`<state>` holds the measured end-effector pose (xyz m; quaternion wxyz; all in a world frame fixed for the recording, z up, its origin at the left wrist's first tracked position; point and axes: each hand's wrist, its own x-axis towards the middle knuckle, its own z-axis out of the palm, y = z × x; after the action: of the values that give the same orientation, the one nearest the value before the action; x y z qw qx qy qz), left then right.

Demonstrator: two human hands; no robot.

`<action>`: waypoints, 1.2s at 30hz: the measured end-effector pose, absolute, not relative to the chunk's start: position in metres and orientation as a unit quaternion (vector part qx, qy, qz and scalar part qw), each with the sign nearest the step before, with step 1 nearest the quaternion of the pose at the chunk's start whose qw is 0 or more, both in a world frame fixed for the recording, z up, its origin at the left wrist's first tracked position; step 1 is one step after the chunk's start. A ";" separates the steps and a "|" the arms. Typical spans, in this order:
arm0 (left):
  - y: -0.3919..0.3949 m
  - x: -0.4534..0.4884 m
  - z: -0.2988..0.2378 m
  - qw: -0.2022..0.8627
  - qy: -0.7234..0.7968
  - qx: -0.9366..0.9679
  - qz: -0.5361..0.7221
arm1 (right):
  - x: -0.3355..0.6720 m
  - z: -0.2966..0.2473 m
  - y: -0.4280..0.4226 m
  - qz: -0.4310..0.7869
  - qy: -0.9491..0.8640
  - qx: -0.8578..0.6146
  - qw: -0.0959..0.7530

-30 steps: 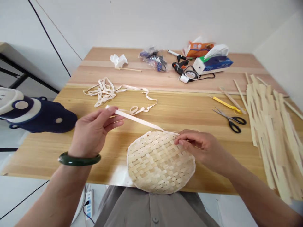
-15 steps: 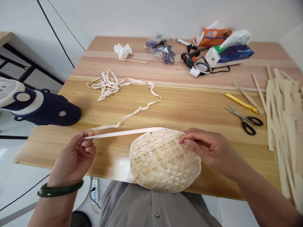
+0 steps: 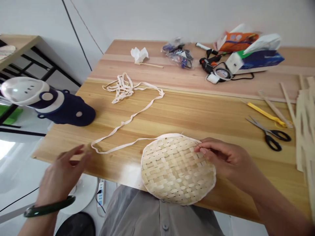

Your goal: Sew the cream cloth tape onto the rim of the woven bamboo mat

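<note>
Along the near edge of the bench [image 3: 187, 111], a round woven bamboo mat [image 3: 177, 172] lies flat, its rim pinched firmly by the right hand [image 3: 222, 160]; the blurred left hand [image 3: 62, 175] hangs open, gripping nothing, just beside the slack binding strip [image 3: 118, 148].

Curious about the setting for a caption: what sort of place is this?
Likely an indoor craft workspace, going by the woven bamboo round, the stack of bamboo strips and the scissors on the wooden table.
</note>
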<state>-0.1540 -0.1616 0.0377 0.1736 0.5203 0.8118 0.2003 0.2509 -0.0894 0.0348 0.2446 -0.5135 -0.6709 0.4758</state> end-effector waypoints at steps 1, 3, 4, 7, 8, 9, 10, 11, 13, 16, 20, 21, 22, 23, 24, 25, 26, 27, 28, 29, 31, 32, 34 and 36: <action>-0.159 -0.147 0.042 0.083 0.850 0.496 0.156 | 0.249 0.037 -0.090 0.476 -0.674 -0.510 0.242; -0.150 -0.119 0.053 0.055 0.815 0.531 0.225 | 0.246 0.040 -0.091 0.475 -0.679 -0.505 0.241; -0.144 -0.100 0.058 0.055 0.772 0.571 0.273 | 0.245 0.041 -0.091 0.476 -0.679 -0.504 0.241; -0.119 -0.043 0.059 0.116 0.566 0.737 0.352 | 0.242 0.043 -0.091 0.472 -0.676 -0.510 0.245; -0.109 -0.028 0.054 0.148 0.506 0.776 0.345 | 0.241 0.043 -0.091 0.471 -0.677 -0.511 0.242; -0.098 -0.016 0.049 0.173 0.464 0.801 0.336 | 0.240 0.044 -0.091 0.469 -0.678 -0.512 0.239; -0.089 -0.007 0.043 0.201 0.443 0.809 0.332 | 0.239 0.044 -0.091 0.469 -0.679 -0.512 0.236; -0.080 -0.001 0.038 0.234 0.430 0.810 0.322 | 0.239 0.045 -0.091 0.470 -0.679 -0.514 0.233; -0.065 0.004 0.032 0.295 0.421 0.804 0.298 | 0.238 0.047 -0.090 0.472 -0.678 -0.516 0.227; -0.050 0.003 0.034 0.343 0.412 0.804 0.258 | 0.237 0.046 -0.088 0.468 -0.679 -0.519 0.224; -0.037 -0.002 0.044 0.306 0.358 0.857 0.210 | 0.237 0.042 -0.084 0.464 -0.680 -0.519 0.228; -0.034 -0.003 0.045 0.283 0.346 0.872 0.198 | 0.236 0.041 -0.083 0.465 -0.680 -0.519 0.227; -0.032 -0.004 0.046 0.259 0.339 0.885 0.187 | 0.236 0.041 -0.083 0.467 -0.680 -0.518 0.226; -0.030 -0.006 0.046 0.235 0.335 0.895 0.175 | 0.236 0.040 -0.082 0.470 -0.679 -0.518 0.225; -0.029 -0.007 0.046 0.215 0.334 0.903 0.162 | 0.236 0.040 -0.082 0.473 -0.677 -0.518 0.224; -0.029 -0.007 0.045 0.200 0.332 0.910 0.151 | 0.235 0.040 -0.082 0.475 -0.675 -0.518 0.224; -0.028 -0.008 0.045 0.189 0.327 0.915 0.141 | 0.235 0.039 -0.081 0.476 -0.674 -0.518 0.226; -0.028 -0.009 0.044 0.180 0.322 0.920 0.133 | 0.235 0.039 -0.081 0.476 -0.674 -0.518 0.227; -0.027 -0.009 0.044 0.172 0.318 0.924 0.125 | 0.235 0.039 -0.081 0.474 -0.674 -0.519 0.227; -0.027 -0.009 0.044 0.163 0.312 0.928 0.121 | 0.235 0.039 -0.081 0.470 -0.676 -0.520 0.226; -0.025 -0.010 0.044 0.142 0.299 0.936 0.119 | 0.235 0.039 -0.081 0.466 -0.677 -0.524 0.225; -0.024 -0.010 0.044 0.132 0.292 0.940 0.120 | 0.235 0.039 -0.082 0.467 -0.676 -0.525 0.223; -0.021 -0.011 0.045 0.112 0.279 0.945 0.127 | 0.235 0.039 -0.082 0.469 -0.672 -0.528 0.224; -0.020 -0.012 0.047 0.102 0.265 0.951 0.127 | 0.235 0.039 -0.083 0.468 -0.672 -0.528 0.226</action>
<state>-0.0116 -0.0197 0.0467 0.1016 0.9506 0.2646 0.1269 0.2351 -0.0826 0.0387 0.2258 -0.5284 -0.6716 0.4678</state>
